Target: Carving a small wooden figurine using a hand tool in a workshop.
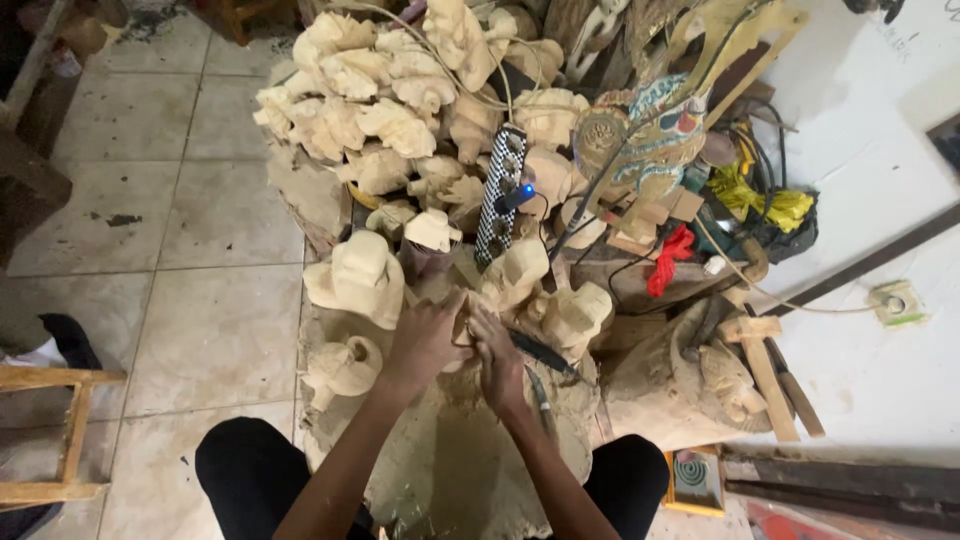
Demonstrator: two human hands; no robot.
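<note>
Centrally, both hands — left (425, 335), right (497, 352) — grip a pale wooden carving (462, 330).

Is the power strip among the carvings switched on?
On, apparently: the checkered power strip shows a blue light glowing at a plug near its middle. Whether its other sockets are live, I cannot tell.

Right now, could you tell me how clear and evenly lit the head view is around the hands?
Head view: soft, even light, no hard glare; left hand and right hand slightly blurred, so their grip is unclear; wide-angle bending at the edges; the pale wood carvings look somewhat washed out.
</note>
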